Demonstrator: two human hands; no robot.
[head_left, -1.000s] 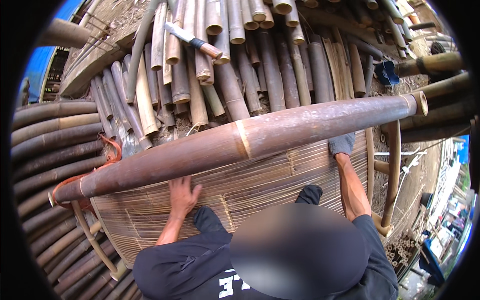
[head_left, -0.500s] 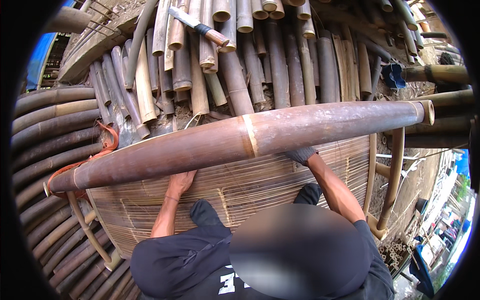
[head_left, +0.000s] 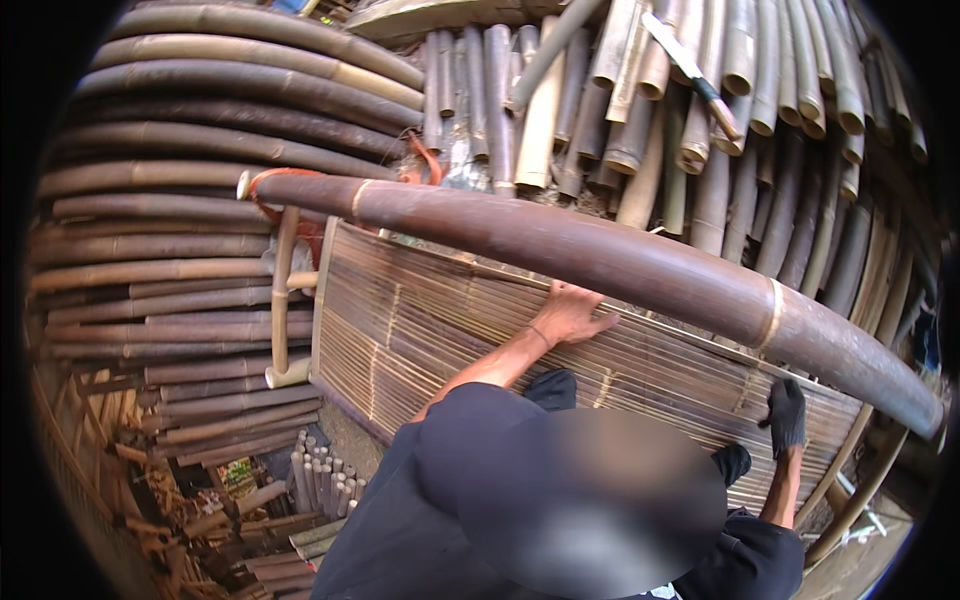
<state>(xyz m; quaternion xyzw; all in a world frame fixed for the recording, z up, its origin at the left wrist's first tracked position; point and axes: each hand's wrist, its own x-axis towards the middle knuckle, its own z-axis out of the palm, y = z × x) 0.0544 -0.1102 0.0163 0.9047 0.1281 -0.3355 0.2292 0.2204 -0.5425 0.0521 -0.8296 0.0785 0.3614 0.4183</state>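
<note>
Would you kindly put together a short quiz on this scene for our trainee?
1. Multiple choice: the left hand rests on: A a knife; B the woven panel; C a loose stick.
2. True or false: the thick pole lies on the ground beneath the panel.
3. Fill in: the right hand wears a dark ___.
Key: 1 B; 2 false; 3 glove.

no packages, labels, signs, screens visible
</note>
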